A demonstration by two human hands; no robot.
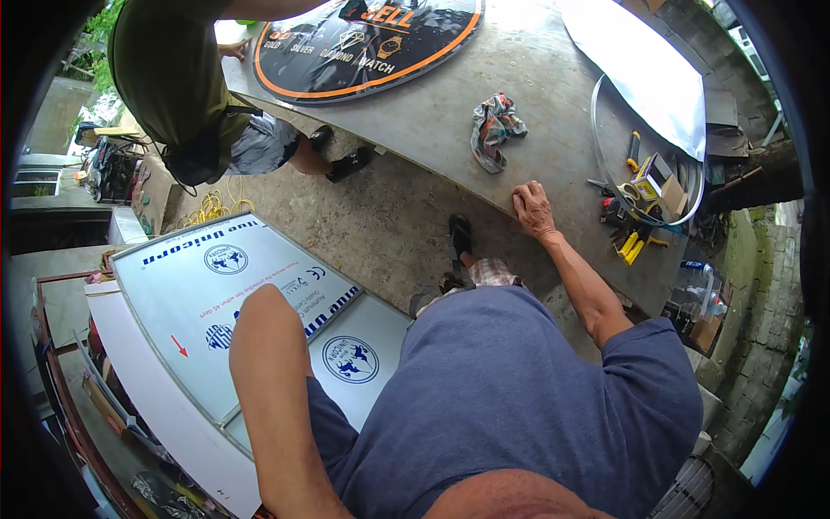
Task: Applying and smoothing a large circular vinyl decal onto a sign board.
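My right hand [533, 209] leans on the near edge of a grey work table [415, 121], its fingers curled under and nothing visible in them. A crumpled patterned cloth [497, 131] lies on the tabletop just beyond that hand. My left arm [272, 389] is bent, with the elbow pointing forward, and its hand is out of the picture. Across the table's far left, a round black sign [363, 52] with an orange ring lies flat. Another person's hand [233, 49] is beside the sign's left rim.
A film-covered panel [285, 268] stands at my left. On the table's right lie an orange-and-black handled tool [635, 151], yellow-handled pliers [635, 248], a small box [661, 182] and a white curved sheet [644, 69]. The other person [173, 78] stands at the left, near a yellow cord [212, 208].
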